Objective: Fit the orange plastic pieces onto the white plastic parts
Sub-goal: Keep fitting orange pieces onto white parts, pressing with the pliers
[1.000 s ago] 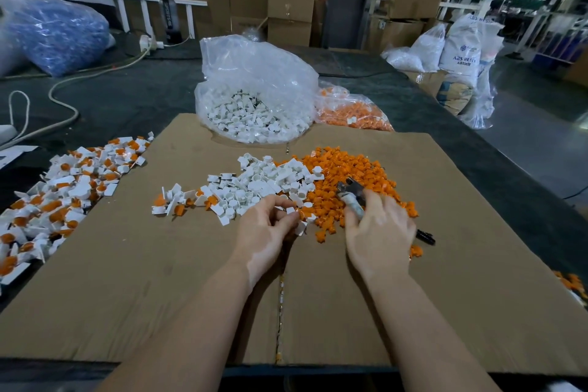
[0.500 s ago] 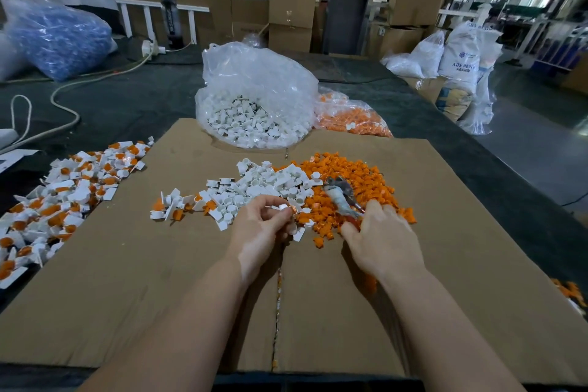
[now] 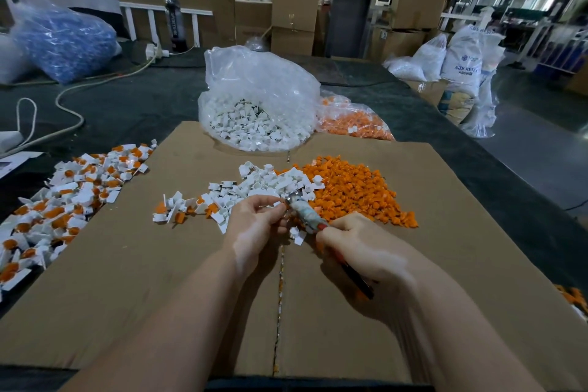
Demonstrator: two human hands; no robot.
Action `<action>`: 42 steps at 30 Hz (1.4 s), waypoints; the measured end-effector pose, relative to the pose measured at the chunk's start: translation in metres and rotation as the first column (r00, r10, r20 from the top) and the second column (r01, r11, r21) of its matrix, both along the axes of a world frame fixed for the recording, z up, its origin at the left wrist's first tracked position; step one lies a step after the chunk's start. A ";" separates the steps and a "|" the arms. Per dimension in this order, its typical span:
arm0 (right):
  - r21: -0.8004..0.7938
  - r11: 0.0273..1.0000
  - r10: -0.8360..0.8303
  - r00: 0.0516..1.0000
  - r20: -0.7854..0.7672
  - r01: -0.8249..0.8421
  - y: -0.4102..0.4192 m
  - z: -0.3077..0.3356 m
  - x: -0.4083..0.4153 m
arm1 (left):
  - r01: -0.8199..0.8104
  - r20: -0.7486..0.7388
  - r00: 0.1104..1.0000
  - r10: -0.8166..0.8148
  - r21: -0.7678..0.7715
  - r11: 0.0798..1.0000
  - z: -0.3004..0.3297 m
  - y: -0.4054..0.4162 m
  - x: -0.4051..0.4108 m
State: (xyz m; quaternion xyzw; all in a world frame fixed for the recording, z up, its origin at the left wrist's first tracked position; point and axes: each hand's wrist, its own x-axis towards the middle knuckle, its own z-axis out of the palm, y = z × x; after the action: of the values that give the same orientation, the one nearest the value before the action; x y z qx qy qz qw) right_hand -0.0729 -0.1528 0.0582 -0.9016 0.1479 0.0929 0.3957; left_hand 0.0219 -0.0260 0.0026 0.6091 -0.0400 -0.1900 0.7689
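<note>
— Both hands busy? 
— Yes. My right hand [image 3: 356, 248] grips pliers [image 3: 307, 216]; my left hand [image 3: 257, 219] pinches a white part [image 3: 276, 204] at their tip. I'd judge fitting underway; next needs an orange piece [image 3: 353, 191]. 
— Beyond? 
— Cardboard sheet [image 3: 159, 264], finished pile [image 3: 63, 200] left, bagged parts [image 3: 257, 111], warehouse boxes [image 3: 294, 19].

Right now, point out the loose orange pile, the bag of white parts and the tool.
loose orange pile [image 3: 353, 191]: head view, pile's middle.
bag of white parts [image 3: 257, 124]: head view, filled lower half.
tool [image 3: 305, 213]: head view, taped shaft.
</note>
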 end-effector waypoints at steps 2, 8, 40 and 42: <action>0.007 1.000 0.022 0.999 -0.023 -0.022 0.001 0.002 -0.001 | -0.017 -0.009 1.000 0.017 0.008 1.000 0.000 0.000 0.001; -0.047 0.997 0.054 0.997 -0.047 -0.057 0.004 0.007 -0.001 | -0.050 0.003 0.999 0.050 0.012 0.999 -0.002 -0.002 0.003; -0.725 0.597 -0.166 0.937 0.306 0.343 -0.033 -0.052 0.004 | -0.112 0.147 0.985 0.089 0.158 0.981 -0.007 0.005 -0.004; -0.648 0.664 -0.070 0.894 0.442 0.372 -0.025 -0.051 0.003 | -0.083 0.136 0.989 0.064 0.141 0.987 -0.007 0.002 -0.009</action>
State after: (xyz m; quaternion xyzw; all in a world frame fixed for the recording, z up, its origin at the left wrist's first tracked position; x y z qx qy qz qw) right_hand -0.0698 -0.1774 0.0068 -0.9579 0.2033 -0.1984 0.0409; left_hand 0.0129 -0.0242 -0.0047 0.6760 -0.0539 -0.1235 0.7245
